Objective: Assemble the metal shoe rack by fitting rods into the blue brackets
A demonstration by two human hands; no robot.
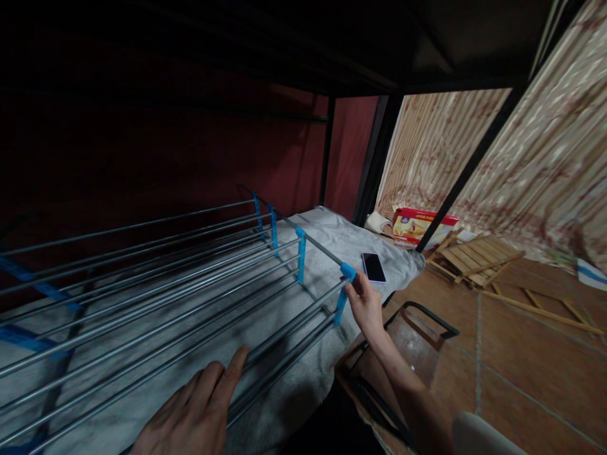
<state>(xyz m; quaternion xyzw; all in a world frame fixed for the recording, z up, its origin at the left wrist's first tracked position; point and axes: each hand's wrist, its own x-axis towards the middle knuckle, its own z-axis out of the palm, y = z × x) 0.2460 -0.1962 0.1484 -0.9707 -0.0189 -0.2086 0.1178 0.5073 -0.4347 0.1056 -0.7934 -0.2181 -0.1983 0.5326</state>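
Observation:
A rack of thin grey metal tubes (190,278) with blue plastic connectors spans the left and middle of the view, over a grey blanket. At its near right corner, my right hand (367,306) is closed around the end of the frame, by a blue connector (348,271). My left hand (194,404) lies over the near tubes at the bottom, back of the hand up and thumb against a tube. Its fingers bend over the rack and their tips are hidden. At the left, the far connectors are dim and partly blurred.
A phone (374,268) rests on the grey blanket (327,230). Black bed posts (467,170) and a dark frame overhead enclose the space. A chair (417,341) stands close on the right. Beyond are a red and yellow box (420,227) and a wooden folding piece (478,258) on the tiles.

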